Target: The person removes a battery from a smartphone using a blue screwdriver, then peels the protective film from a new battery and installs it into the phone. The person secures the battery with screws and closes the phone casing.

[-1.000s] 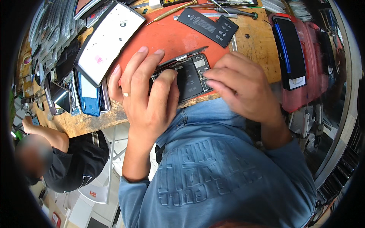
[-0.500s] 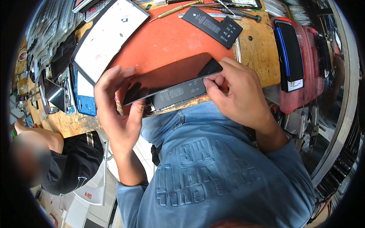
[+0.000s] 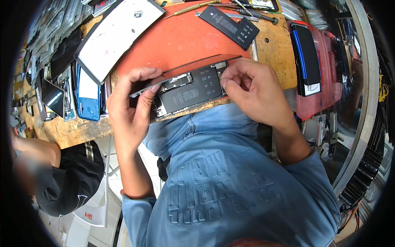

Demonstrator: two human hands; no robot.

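Note:
An opened smartphone point(image 3: 181, 106) is held over the bench's near edge. Its screen point(image 3: 197, 63) is raised from the housing and tilted up along the far side. Inside the housing show a black battery point(image 3: 191, 93) and a circuit board point(image 3: 177, 82). My left hand point(image 3: 131, 99) grips the screen's left end, fingers behind and thumb in front. At the right end, my right hand point(image 3: 256, 91) is closed on the phone, thumb and curled fingers at its edge; the fingertips are partly hidden. A loose battery point(image 3: 228, 26) lies beyond on the orange mat.
The orange mat point(image 3: 152, 53) covers part of the wooden bench point(image 3: 273, 61). A white tablet-like panel point(image 3: 119, 37) lies at left, near a blue phone frame point(image 3: 88, 103). Screwdrivers point(image 3: 193, 8) lie at the back. A red case point(image 3: 317, 99) is right; another person point(image 3: 74, 177) sits left.
The screen has swung up and away from the housing, uncovering more of the battery and circuit board. Both hands stay at the phone's ends.

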